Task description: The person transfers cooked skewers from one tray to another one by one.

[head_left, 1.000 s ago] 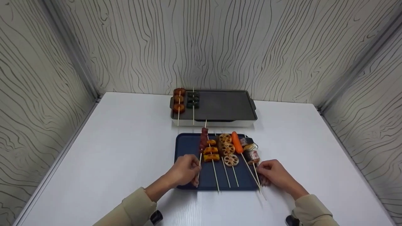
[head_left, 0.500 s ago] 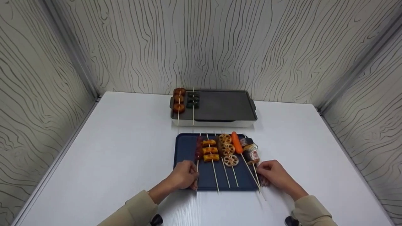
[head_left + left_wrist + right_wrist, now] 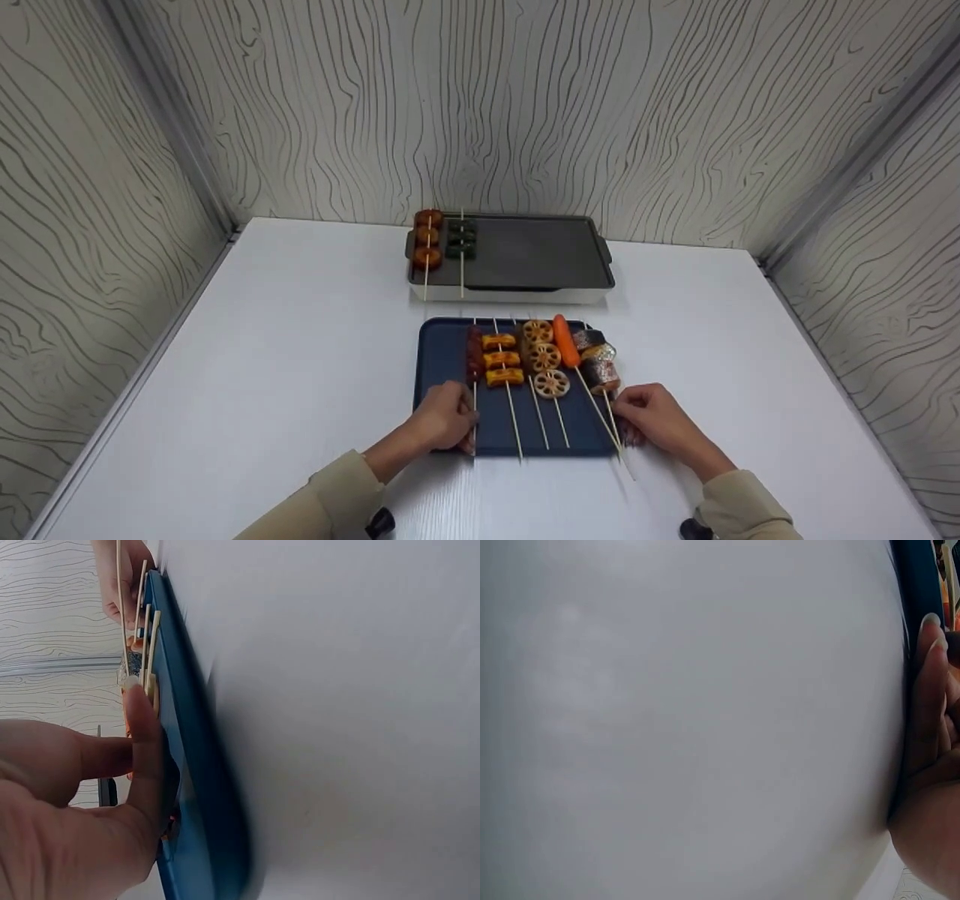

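Note:
My left hand [image 3: 448, 415] pinches the bare stick of a skewer of dark red meat [image 3: 475, 352], which lies lengthwise on the left part of a blue tray [image 3: 441, 341]. In the left wrist view, thumb and finger come together over the near rim. My right hand [image 3: 651, 415] grips the tray's right edge, its fingertips right beside the stick of a skewer of silvery fish pieces [image 3: 601, 371]. Seen from the right wrist, its fingers [image 3: 928, 701] run along the outer wall. Between the hands lie a yellow-piece skewer [image 3: 502, 360], a lotus root skewer [image 3: 545, 356] and an orange sausage-like skewer [image 3: 566, 341].
Behind the tray stands a grill with a dark flat plate [image 3: 536, 251]. On its left side lie a skewer of round brown pieces [image 3: 428, 238] and a dark green skewer [image 3: 461, 238]. Beside the lotus root, a brown skewer [image 3: 525, 349] is partly hidden. Patterned walls border the white table [image 3: 322, 300].
The left hand has brought the meat skewer from a tilted position over the tray's back edge down beside the yellow skewer, now nearly straight. The yellow pieces straightened; the right hand stayed put.

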A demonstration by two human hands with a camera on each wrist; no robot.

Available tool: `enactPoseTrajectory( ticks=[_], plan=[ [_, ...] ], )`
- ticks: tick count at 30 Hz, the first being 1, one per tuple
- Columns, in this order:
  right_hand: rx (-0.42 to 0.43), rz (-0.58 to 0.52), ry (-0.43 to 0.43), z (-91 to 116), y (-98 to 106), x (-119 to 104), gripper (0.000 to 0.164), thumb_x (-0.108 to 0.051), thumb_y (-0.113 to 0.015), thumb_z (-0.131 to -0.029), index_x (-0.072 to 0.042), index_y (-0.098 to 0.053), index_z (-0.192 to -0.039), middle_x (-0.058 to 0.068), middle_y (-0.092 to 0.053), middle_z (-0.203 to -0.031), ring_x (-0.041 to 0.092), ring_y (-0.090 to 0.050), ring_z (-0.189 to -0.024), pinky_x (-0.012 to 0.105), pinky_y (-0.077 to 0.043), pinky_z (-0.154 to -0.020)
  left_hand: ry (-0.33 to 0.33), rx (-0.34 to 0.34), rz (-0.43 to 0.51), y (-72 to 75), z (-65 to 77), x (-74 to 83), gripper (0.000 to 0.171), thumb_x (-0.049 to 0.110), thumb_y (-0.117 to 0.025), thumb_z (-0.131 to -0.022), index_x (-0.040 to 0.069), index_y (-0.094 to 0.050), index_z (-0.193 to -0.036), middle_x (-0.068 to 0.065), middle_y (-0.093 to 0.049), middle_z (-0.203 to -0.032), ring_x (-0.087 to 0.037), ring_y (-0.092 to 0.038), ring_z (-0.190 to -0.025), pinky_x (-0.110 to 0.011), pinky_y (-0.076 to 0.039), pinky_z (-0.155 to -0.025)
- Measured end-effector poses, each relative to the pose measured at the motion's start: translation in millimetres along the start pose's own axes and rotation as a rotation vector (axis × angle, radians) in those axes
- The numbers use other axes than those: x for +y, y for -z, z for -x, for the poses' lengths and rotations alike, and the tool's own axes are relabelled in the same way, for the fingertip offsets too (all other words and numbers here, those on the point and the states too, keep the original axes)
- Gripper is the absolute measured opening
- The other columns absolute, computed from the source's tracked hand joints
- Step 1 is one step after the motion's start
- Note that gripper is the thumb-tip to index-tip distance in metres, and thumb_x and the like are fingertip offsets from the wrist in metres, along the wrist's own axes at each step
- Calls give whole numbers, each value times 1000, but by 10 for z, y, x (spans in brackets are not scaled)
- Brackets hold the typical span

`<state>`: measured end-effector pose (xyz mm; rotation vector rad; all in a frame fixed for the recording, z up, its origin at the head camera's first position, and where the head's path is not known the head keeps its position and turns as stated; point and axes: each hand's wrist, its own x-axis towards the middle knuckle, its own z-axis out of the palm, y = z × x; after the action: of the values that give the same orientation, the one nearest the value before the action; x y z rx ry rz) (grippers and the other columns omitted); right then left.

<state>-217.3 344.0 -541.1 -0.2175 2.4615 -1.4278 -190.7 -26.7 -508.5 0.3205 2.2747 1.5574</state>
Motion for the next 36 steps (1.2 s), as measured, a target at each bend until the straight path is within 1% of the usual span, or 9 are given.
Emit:
enactPoseTrajectory(
  ticks=[6, 11, 12, 14, 18, 19, 26, 33, 36],
  plan=[
    [-1, -7, -1, 5, -2, 7, 20, -10, -63, -99, 5, -69, -87, 2, -60, -61, 11, -57, -49, 28, -51, -48, -10, 4, -54, 13, -2, -3, 5, -3, -61, -97, -4, -63, -93, -10, -67, -67, -26, -69, -54, -33, -57, -56],
    [2, -9, 0, 1, 2, 2, 20, -10, -63, -99, 5, -70, -88, 4, -60, -62, 11, -57, -49, 29, -51, -48, -32, 10, -71, 47, -11, -2, 6, 0, -64, -96, -5, -66, -95, -11, -68, -66, -24, -69, -52, -32, -57, -54],
    [1, -11, 0, 17, 1, -41, 20, -9, -62, -99, 6, -70, -88, 5, -61, -62, 12, -57, -49, 29, -51, -48, -34, 13, -76, 50, -11, -1, 6, 1, -64, -96, -5, -67, -95, -11, -68, -66, -23, -68, -52, -31, -57, -54],
    [2, -10, -2, 18, 0, -43, 19, -9, -63, -99, 6, -70, -88, 6, -61, -63, 12, -57, -49, 29, -51, -47, -37, 16, -89, 52, -12, -2, 7, 2, -65, -96, -5, -67, -96, -11, -68, -65, -22, -68, -51, -31, -57, -54],
    [4, -2, -12, 17, -3, -33, 19, -9, -63, -99, 5, -69, -87, 6, -60, -63, 13, -57, -49, 29, -51, -47, -37, 20, -91, 45, -12, -2, 7, 2, -66, -95, -5, -67, -96, -10, -69, -65, -21, -68, -51, -31, -56, -54],
    [6, 1, -12, 4, -4, 8, 20, -11, -64, -98, 4, -69, -87, 5, -60, -62, 12, -57, -49, 29, -51, -47, -38, 21, -91, 44, -12, -2, 7, 2, -65, -95, -5, -67, -96, -10, -69, -65, -21, -68, -51, -31, -56, -54],
    [13, 18, -13, 10, -5, 10, 21, -12, -63, -99, 4, -69, -86, 6, -61, -63, 13, -58, -50, 29, -51, -48, -27, 9, -57, 44, -6, 7, 15, -3, -60, -96, -13, -62, -107, -10, -69, -68, -24, -69, -54, -33, -57, -55],
    [18, 19, -16, 1, -7, 13, 19, -11, -63, -98, 3, -69, -87, 5, -61, -62, 13, -58, -49, 29, -51, -48, -41, 17, -74, 46, -4, -7, 14, 0, -62, -97, -11, -65, -106, -10, -69, -67, -22, -68, -53, -33, -56, -52],
    [18, 25, -18, -1, -9, 10, 19, -11, -63, -98, 3, -69, -86, 5, -60, -62, 13, -57, -49, 29, -51, -48, -43, 22, -79, 45, -2, -13, 14, 3, -63, -98, -9, -66, -104, -10, -69, -67, -22, -67, -52, -33, -56, -51]
  ],
)
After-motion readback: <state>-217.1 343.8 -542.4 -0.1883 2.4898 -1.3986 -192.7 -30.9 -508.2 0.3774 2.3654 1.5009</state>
